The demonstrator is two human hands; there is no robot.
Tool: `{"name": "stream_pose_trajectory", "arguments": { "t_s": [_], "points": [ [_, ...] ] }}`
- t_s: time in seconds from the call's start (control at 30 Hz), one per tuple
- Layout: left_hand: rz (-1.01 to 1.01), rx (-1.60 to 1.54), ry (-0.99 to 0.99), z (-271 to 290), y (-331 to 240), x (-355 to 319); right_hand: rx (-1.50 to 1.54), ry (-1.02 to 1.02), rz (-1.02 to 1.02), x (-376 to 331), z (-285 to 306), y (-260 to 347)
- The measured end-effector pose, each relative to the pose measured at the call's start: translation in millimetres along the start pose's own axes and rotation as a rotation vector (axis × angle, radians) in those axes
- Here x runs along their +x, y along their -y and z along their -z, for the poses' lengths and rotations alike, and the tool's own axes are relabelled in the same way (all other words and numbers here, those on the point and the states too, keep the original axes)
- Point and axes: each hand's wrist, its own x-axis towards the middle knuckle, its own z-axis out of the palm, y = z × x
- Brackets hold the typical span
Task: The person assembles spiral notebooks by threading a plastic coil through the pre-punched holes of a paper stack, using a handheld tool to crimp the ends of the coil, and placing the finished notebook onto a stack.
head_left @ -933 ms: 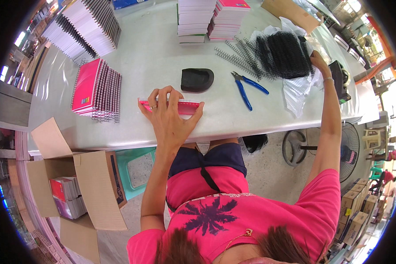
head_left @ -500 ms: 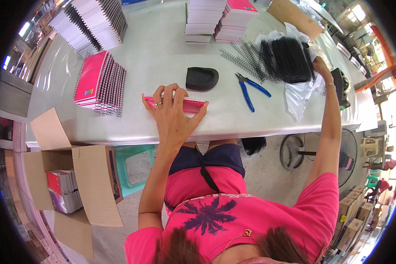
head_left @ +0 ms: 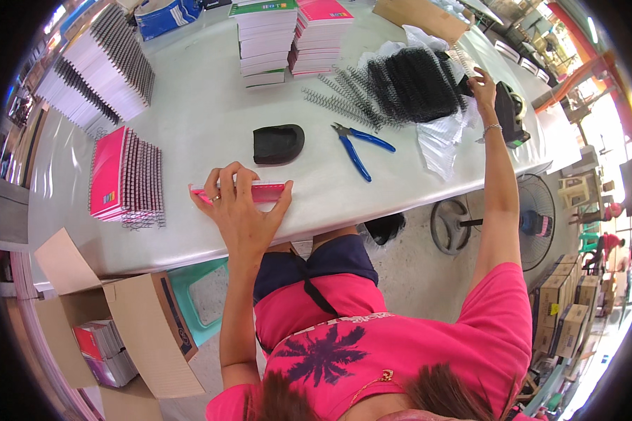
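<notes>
My left hand (head_left: 240,203) grips a pink-covered notebook (head_left: 268,194) across its width near the table's front edge. The notebook stands on edge, with a row of holes along its upper side. My right hand (head_left: 483,90) is stretched to the far right, fingers bent and apart, beside the pile of black spiral coils (head_left: 420,85) on white plastic wrapping (head_left: 439,151). Several loose coils (head_left: 344,95) spread left of the pile. Blue-handled cutting pliers (head_left: 358,147) lie partly spread on the table. A black rounded block (head_left: 279,144) sits beyond the notebook.
A stack of coil-bound pink notebooks (head_left: 123,175) stands at left, with taller bound stacks (head_left: 109,67) behind. Unbound stacks (head_left: 267,45) stand at the back. A tape dispenser (head_left: 512,116) is by my right wrist. An open carton (head_left: 147,330) and a fan (head_left: 534,221) are below the table.
My right hand has shifted from the coil pile's right side toward its far right corner, its fingers now spread more. The left hand keeps its grip on the notebook. The whole view has swung.
</notes>
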Motion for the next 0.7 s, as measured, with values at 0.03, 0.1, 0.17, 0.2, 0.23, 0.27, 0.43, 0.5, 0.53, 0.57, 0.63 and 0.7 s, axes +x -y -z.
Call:
{"name": "stream_pose_trajectory", "arguments": {
  "t_s": [0.03, 0.1, 0.17, 0.2, 0.23, 0.27, 0.43, 0.5, 0.53, 0.57, 0.63, 0.7],
  "points": [
    [-0.005, -0.001, 0.002, -1, 0, 1, -0.006, -0.022, 0.001, -1, 2, 1],
    [-0.010, -0.007, 0.004, -2, -1, 2, -0.102, -0.064, 0.050, -3, 6, 5],
    [-0.011, -0.022, 0.004, 0, -3, 4, 0.125, -0.121, -0.037, -2, 10, 9],
    [-0.009, -0.015, 0.006, 1, -2, 3, 0.239, -0.144, -0.084, -5, 8, 13],
    [-0.007, -0.011, 0.007, 1, -2, 3, 0.366, -0.108, -0.089, -9, 9, 17],
    [-0.005, -0.010, 0.006, 0, -3, 3, 0.491, -0.074, -0.093, -11, 15, 22],
    [-0.002, 0.004, 0.007, 5, 1, -1, 0.956, 0.285, -0.103, -70, 21, 91],
    [-0.008, 0.004, -0.009, 4, 2, -1, 1.045, 0.466, -0.102, -102, 23, 120],
    [-0.011, -0.002, -0.007, 4, 2, 0, 1.078, 0.535, -0.087, -118, 21, 132],
    [-0.015, -0.008, -0.008, 4, 2, 0, 1.112, 0.604, -0.070, -134, 18, 144],
    [-0.024, -0.014, -0.022, 2, 3, -1, 1.185, 0.704, -0.035, -168, 8, 171],
    [-0.026, -0.027, -0.024, 1, 3, -1, 1.236, 0.772, -0.041, -193, -3, 184]
  ]
}}
